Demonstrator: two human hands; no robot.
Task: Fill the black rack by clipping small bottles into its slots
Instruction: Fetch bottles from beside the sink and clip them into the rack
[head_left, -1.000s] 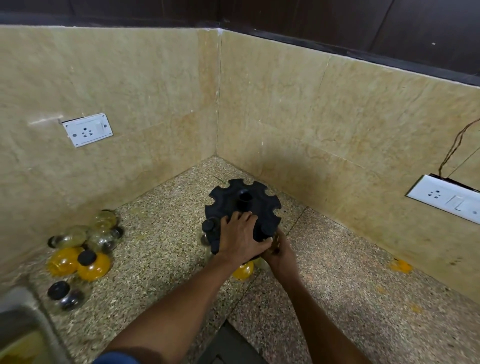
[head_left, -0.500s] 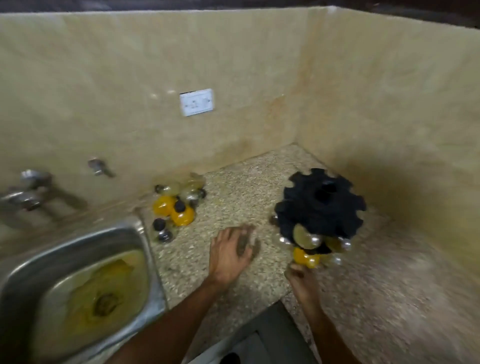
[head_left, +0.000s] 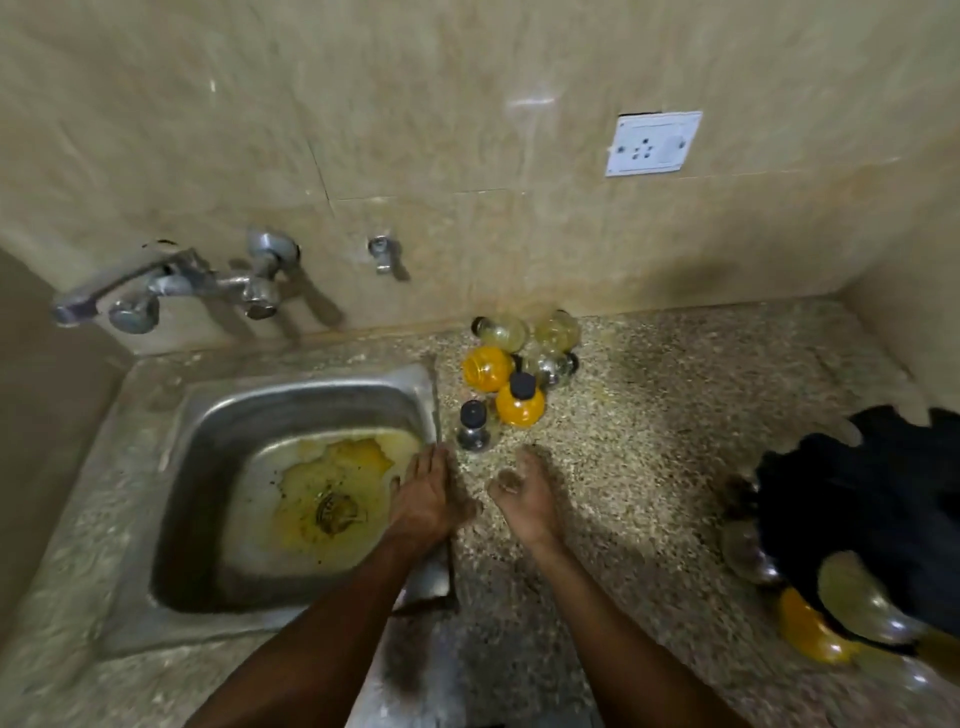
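A cluster of small round bottles (head_left: 519, 364) with black caps lies on the speckled counter near the wall; some are orange, some clear. One clear bottle (head_left: 472, 427) stands closest to my hands. My left hand (head_left: 428, 496) reaches forward with straight fingers over the sink's right rim, holding nothing. My right hand (head_left: 522, 496) hovers just right of it, fingers loosely curled, empty. The black rack (head_left: 872, 509) sits blurred at the right edge with several bottles clipped along its lower side, one of them orange (head_left: 805, 629).
A steel sink (head_left: 306, 395) with yellow residue fills the left. A tap (head_left: 171, 283) and a small valve (head_left: 383, 254) stick out of the tiled wall. A white socket (head_left: 653, 143) is on the wall above the bottles. Speckled counter (head_left: 675, 405) lies between bottles and rack.
Both hands left the rack and moved left toward the loose bottles. The view swung left, so the rack now sits at the right edge and the sink fills the left.
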